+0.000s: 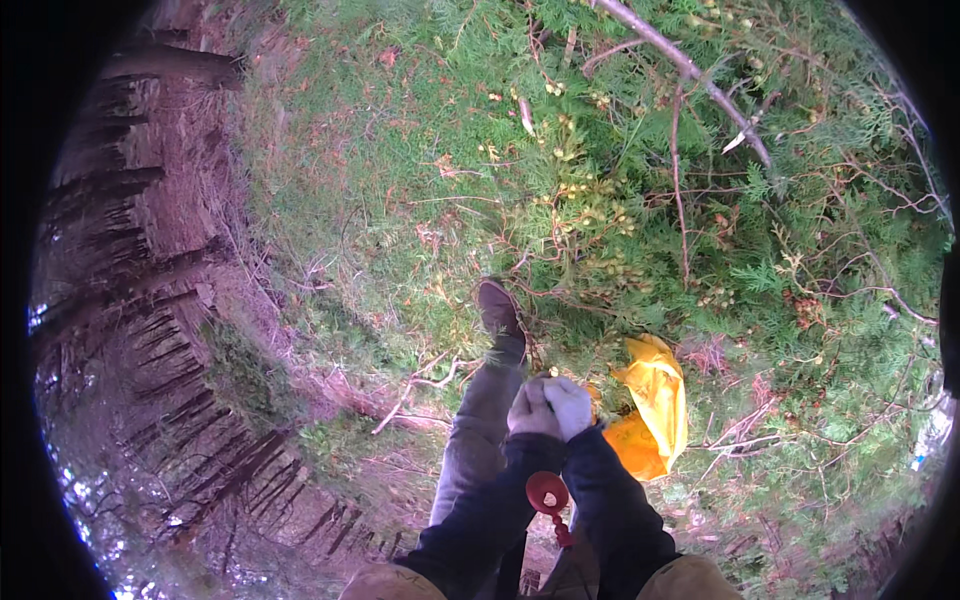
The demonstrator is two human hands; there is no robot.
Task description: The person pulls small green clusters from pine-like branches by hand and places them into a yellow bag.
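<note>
My left hand and my right hand are pressed together in front of my body. Both look pale, and the right one seems to wear a light glove. Their fingers are closed, and whatever lies in them is hidden. Just beyond the fingertips a thin green conifer sprig shows against my trouser leg; whether a hand holds it I cannot tell. Close to the right of my right hand lies a crumpled yellow bag on the ground. A red ring-shaped piece on a red cord hangs between my forearms.
Cut conifer branches with green foliage cover the ground ahead and right. A long bare branch crosses the upper right. My brown boot stands beyond the hands. Dry twigs lie left of my leg, and tree trunks line the left.
</note>
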